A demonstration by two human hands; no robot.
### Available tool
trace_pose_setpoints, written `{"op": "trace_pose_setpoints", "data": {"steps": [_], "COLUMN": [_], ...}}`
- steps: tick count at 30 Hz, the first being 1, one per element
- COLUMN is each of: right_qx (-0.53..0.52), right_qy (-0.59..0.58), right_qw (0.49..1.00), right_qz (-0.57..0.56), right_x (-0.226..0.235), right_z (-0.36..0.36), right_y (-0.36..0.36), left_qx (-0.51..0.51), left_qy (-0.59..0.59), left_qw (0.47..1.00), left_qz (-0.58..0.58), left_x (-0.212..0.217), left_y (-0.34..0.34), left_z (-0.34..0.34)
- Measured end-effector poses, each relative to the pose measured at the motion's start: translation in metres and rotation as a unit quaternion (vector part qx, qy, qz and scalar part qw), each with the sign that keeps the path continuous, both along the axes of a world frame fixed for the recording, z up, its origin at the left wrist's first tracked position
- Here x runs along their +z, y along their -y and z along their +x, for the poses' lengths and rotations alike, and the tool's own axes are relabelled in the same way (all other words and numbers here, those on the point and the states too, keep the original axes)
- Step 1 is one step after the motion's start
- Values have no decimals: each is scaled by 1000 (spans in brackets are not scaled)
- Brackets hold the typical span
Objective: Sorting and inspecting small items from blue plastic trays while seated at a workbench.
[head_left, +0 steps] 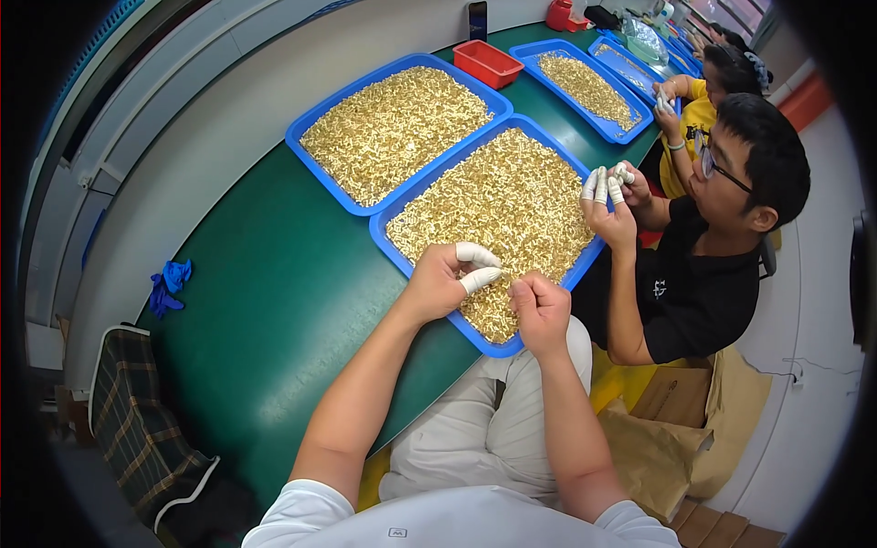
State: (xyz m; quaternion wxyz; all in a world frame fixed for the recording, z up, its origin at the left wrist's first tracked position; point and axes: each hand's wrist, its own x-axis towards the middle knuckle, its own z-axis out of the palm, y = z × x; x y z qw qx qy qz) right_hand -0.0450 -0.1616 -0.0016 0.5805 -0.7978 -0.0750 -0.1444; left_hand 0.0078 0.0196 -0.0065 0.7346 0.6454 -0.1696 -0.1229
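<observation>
Over the near blue tray (pixel 489 348), heaped with small gold-and-white pieces (pixel 512 205), my two hands work close together. White finger cots cover the thumb and a finger of my left hand (pixel 448 279), whose tips are pinched together. What lies between them is too small to make out against the pieces. My right hand (pixel 543 315) is bare and curled, its thumb pressed against the bent index finger just right of the left fingertips. Anything in its grip is hidden.
A second blue tray (pixel 294 137) of similar pieces adjoins on the far left, with a red bin (pixel 488 64) behind. Blue gloves (pixel 170 285) lie on the green table (pixel 265 338). A co-worker (pixel 685 274) wearing finger cots sits close on my right, beside paper bags (pixel 653 452).
</observation>
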Motion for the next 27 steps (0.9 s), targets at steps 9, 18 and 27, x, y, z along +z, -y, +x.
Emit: {"op": "trace_pose_setpoints", "data": {"steps": [9,18,27], "right_qx": [-5,12,-13], "right_qy": [-25,256,175], "right_qw": [998,950,951], "right_qz": [55,-179,-254], "right_x": [9,116,92], "right_z": [8,139,186], "right_y": [2,-71,-85], "left_qx": [-37,5,14], "left_qy": [38,40,41], "left_qw": [998,994,996], "left_qz": [-14,99,82], "left_x": [6,11,12], "left_y": [-5,-3,4], "left_z": [1,-1,1]}}
